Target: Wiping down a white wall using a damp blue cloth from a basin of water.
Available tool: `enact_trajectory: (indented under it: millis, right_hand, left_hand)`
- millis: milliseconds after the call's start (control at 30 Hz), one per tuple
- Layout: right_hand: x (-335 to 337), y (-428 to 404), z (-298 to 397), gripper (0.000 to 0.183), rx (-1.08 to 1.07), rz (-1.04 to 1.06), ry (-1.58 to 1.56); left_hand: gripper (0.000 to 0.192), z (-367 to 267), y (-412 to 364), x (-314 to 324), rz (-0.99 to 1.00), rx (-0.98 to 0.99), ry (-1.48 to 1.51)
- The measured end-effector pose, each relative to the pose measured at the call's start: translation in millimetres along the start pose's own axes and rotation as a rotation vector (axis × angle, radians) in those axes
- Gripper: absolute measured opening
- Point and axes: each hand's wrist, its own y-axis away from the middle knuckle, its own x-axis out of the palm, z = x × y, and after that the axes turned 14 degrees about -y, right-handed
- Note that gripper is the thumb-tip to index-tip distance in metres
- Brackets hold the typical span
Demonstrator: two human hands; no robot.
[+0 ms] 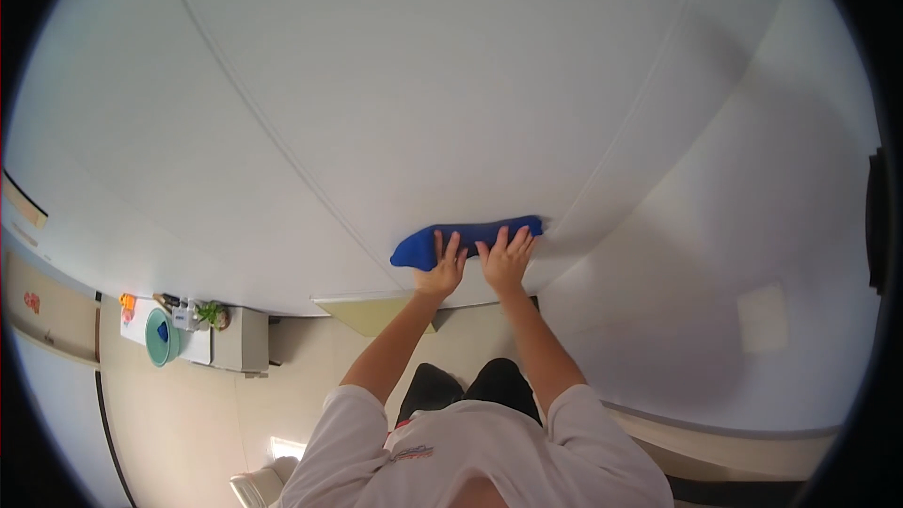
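A blue cloth lies stretched sideways against a white wall in front of me. My left hand presses on its left part with fingers spread, and a brighter blue fold hangs beside the thumb side and wrist. With its fingertips on the right end of the cloth, my right hand holds it to the wall. Both arms reach forward, and the two hands are a short gap apart. The face of the cloth against the wall is hidden.
A pale green panel stands low at the wall's foot. To the left, a teal basin with something blue inside rests on a white table, near a potted plant and a cabinet. Another wall adjoins at right.
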Motion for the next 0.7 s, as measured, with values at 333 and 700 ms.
enact_trajectory:
  millis: [333,700]
  right_hand:
    - [-173,-191,-5,0.084,-0.176,-0.41,-0.095]
    - [-199,-203,-91,0.079,-0.224,-0.54,-0.071]
  left_hand:
    - [0.06,-83,-190,-131,-0.142,0.158,0.382]
    - [0.056,-162,-225,-135,-0.203,0.258,0.444]
